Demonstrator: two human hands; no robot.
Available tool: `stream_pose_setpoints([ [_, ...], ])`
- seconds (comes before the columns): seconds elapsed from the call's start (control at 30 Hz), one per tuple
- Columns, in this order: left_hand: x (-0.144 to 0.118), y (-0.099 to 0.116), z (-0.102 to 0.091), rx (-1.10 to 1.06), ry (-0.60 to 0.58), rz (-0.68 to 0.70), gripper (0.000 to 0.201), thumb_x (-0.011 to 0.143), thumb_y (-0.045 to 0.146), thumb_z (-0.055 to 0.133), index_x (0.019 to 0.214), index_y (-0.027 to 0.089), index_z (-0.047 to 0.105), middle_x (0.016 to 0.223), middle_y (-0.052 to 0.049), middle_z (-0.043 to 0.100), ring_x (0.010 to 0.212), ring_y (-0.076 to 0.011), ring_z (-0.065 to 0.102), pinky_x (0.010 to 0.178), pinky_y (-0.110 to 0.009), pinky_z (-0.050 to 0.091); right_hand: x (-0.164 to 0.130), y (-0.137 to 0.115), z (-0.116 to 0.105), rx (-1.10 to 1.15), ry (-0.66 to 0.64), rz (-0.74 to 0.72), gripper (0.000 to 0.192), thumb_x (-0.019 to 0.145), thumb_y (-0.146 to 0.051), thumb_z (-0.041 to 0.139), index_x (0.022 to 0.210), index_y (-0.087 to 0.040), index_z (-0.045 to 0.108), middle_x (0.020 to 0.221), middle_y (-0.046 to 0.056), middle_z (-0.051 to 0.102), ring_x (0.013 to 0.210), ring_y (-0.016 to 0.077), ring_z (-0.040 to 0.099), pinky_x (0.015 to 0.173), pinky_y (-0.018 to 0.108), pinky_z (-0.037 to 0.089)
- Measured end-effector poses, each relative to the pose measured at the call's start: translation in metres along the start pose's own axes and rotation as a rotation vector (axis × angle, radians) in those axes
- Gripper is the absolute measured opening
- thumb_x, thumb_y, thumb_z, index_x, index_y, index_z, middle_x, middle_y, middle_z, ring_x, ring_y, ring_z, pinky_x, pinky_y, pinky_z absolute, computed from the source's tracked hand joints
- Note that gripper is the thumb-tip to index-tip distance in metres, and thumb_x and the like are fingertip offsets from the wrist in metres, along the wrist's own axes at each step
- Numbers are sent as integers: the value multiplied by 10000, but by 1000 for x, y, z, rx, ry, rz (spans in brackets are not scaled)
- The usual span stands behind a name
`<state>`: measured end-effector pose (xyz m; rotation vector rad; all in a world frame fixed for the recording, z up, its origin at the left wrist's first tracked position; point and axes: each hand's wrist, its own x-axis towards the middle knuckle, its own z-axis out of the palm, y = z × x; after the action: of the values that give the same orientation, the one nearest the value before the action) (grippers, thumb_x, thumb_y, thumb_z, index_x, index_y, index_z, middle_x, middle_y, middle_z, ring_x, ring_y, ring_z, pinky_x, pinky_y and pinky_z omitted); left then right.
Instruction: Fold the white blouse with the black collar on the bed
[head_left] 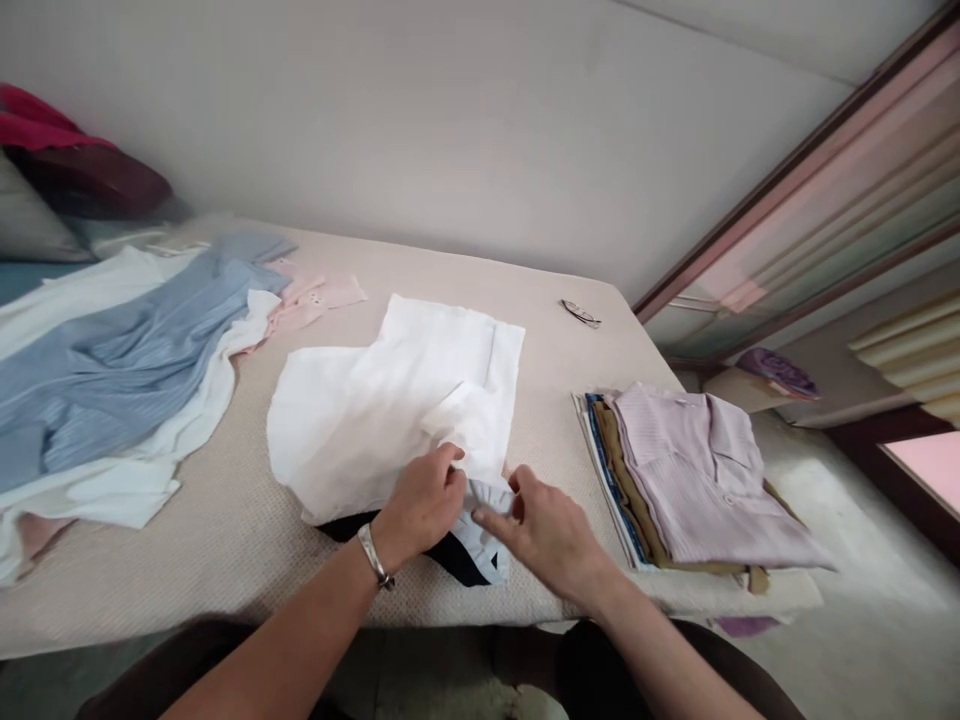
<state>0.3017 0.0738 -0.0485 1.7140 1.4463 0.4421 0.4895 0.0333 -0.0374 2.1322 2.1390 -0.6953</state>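
A white garment [390, 400] lies spread on the beige bed surface [225, 560], with a black part [450, 555] showing at its near edge. My left hand [421, 503] pinches a ruffled white edge of the garment near the front. My right hand [544, 530] holds the same ruffled edge from the right side, fingers closed on the cloth. A silver bracelet [373, 556] sits on my left wrist.
A stack of folded clothes topped by a lilac shirt [697, 470] lies at the right. A heap of blue, white and pink clothes [112, 380] covers the left. Glasses [579, 312] lie at the far edge. Pillows [67, 190] at far left; window frame at right.
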Motion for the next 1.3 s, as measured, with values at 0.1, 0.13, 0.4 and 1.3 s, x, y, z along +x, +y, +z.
stream_pose_setpoints([
  [0.1,0,-1,2,14,32,-1,338,938,253,459,1197,139,644,895,-81,724,867,-215,665,805,-307,471,-11,-3,22,-147,39,-16,191,934,-401,515,984,-216,510,864,77,695,768,251,675,601,298,344],
  [0.13,0,-1,2,34,43,-2,322,947,271,456,1174,148,649,868,-72,718,845,-211,661,792,-304,464,-12,-4,26,-194,49,-33,126,924,-328,500,978,-215,513,865,77,690,766,250,678,603,298,347],
  [0.4,-4,6,1,272,4,-53,262,966,273,420,787,216,603,767,-30,674,737,-179,620,708,-282,392,-23,-6,19,-430,-41,-132,243,834,-225,556,1075,-191,551,1015,153,631,869,310,653,689,379,453],
  [1.3,-47,-11,93,801,92,612,583,948,611,495,1066,75,691,1164,-225,636,1104,-358,547,959,-554,385,127,-52,-11,-75,-18,-373,263,910,-233,555,1169,-229,601,795,21,657,771,194,590,656,263,332],
])
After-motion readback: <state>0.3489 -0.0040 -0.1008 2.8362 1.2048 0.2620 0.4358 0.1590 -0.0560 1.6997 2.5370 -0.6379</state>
